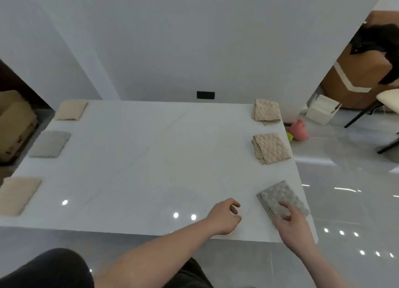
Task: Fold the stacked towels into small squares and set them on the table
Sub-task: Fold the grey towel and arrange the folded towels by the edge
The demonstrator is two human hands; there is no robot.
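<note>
I note the folded grey bubble-textured towel square [281, 198] at the white counter [151, 158]'s near right corner. Right hand [291, 225] rests spread on it, left hand [224, 217] loosely curled, empty — a nudge could tip it off.

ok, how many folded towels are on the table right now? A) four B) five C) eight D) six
D: three folded towels lie along the left edge of the table, cream, grey and cream, and three along the right edge, two tan and one grey under the right hand.
</note>
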